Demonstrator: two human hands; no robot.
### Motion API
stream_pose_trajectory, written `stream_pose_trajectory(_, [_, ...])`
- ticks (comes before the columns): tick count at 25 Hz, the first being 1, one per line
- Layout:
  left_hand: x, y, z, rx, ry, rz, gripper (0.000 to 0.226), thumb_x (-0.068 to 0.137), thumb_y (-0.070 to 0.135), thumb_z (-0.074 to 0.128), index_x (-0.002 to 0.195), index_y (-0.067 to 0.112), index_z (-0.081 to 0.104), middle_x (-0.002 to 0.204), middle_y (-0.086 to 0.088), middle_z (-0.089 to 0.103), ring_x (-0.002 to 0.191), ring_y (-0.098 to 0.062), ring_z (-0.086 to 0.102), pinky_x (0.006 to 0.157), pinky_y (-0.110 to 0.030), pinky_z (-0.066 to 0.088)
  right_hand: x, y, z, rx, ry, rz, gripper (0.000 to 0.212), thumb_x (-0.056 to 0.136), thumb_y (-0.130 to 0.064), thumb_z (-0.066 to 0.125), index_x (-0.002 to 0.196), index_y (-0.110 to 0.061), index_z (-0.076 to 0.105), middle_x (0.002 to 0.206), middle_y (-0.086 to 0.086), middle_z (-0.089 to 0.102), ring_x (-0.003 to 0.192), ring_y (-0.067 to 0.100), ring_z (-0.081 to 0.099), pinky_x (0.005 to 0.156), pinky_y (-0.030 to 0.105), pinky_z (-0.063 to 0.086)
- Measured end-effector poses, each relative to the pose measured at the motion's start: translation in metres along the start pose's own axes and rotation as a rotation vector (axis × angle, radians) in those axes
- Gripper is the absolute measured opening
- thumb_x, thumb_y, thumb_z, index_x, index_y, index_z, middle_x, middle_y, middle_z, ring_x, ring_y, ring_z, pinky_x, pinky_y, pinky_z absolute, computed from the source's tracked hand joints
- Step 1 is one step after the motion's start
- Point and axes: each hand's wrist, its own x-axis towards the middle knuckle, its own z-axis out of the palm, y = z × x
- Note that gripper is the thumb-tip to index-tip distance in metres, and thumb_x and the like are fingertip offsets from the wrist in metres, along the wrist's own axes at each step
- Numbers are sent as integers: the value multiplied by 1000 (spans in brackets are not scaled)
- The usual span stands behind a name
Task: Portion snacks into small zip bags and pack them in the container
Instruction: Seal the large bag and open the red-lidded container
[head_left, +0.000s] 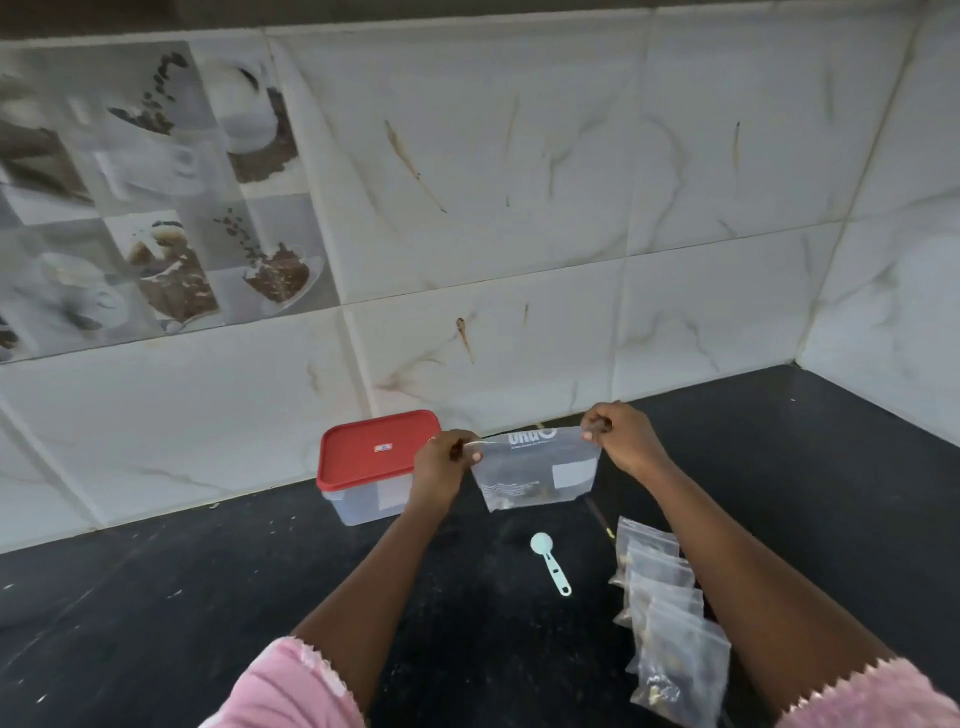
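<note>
Soft, even light, faint shadows, blurred tiles (130, 182) at left, wide-angle curvature at the edges.

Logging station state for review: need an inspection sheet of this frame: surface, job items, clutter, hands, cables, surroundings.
Surface: black countertop, pale specks scattered.
Job's things: large zip bag held up; container by the wall, red lid on; filled small zip bags in a row at right; scoop lying on the counter.
Clutter: only the specks.
Hands: left hand and right hand each pinch a top corner of the bag.
Cables: nothing seen.
Surroundings: marbled wall tiles; coffee-print tiles at left.
</note>
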Motion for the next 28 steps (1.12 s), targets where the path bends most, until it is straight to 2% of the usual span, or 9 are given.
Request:
stream_pose_trajectory(2, [14,10,24,-42,3,-9,16,88,7,61,102,2,66,94,-4,56,86,-16,52,71,-19,35,13,12,-14,-63,27,-14,14,88,-5,60,99,-3,68,101,4,48,92,15,49,83,22,34])
stream_pose_trajectory(6, [33,14,65,-199,-40,-86,11,96,16,49,103,11,56,92,-3,59,82,-18,52,67,-25,41,31,36,-30,-6,-28,39,9,92,-6,51,90,-9,60,92,6,59,88,17,52,65,22,37])
stream_pose_trajectory(10, [41,-2,98,-252,-63,-179,7,97,19,49,97,13,52,86,-3,61,80,-18,54,74,-36,48,45,61,-28,-5,-45,77,7,93,-8,53,90,-11,59,97,9,64,92,20,58,67,23,40])
stream_pose_trajectory(13, [40,-16,112,-309,-95,-217,11,96,20,51,103,11,52,85,1,59,86,-19,55,81,-35,46,47,85,-21,-6,-116,91,9,91,-9,56,93,-18,57,99,6,64,96,22,60,80,32,45])
stream_pose_trajectory(17, [37,-23,109,-345,-142,-225,39,92,25,59,127,13,48,116,-3,60,113,-19,56,102,-34,43,48,94,-16,111,-146,131,13,88,-17,63,100,-15,59,101,6,64,100,26,62,83,34,48])
stream_pose_trajectory(20, [33,-20,84,-352,-140,-144,38,90,13,62,125,10,50,112,1,60,110,-14,57,93,-14,45,51,80,-10,71,14,138,27,87,-32,65,105,-12,64,101,4,66,103,25,61,86,33,46])
stream_pose_trajectory(22, [30,-24,55,-267,-45,-47,28,90,9,59,118,9,57,108,2,64,101,-11,60,86,-11,47,54,62,0,-150,266,63,33,85,-38,64,104,-10,67,104,6,68,105,27,59,91,39,45])
stream_pose_trajectory(24, [29,-37,20,-155,162,0,21,92,8,55,112,10,62,104,0,66,98,-16,62,86,-22,49,56,32,26,-262,381,-80,29,87,-33,64,98,-6,69,105,9,68,104,28,57,90,39,44])
stream_pose_trajectory(28, [32,-76,-49,51,540,-160,27,94,9,50,120,7,57,120,-10,59,112,-27,52,95,-36,41,53,-40,112,-152,86,-160,28,93,-29,56,97,-3,67,104,11,63,97,26,58,79,31,43])
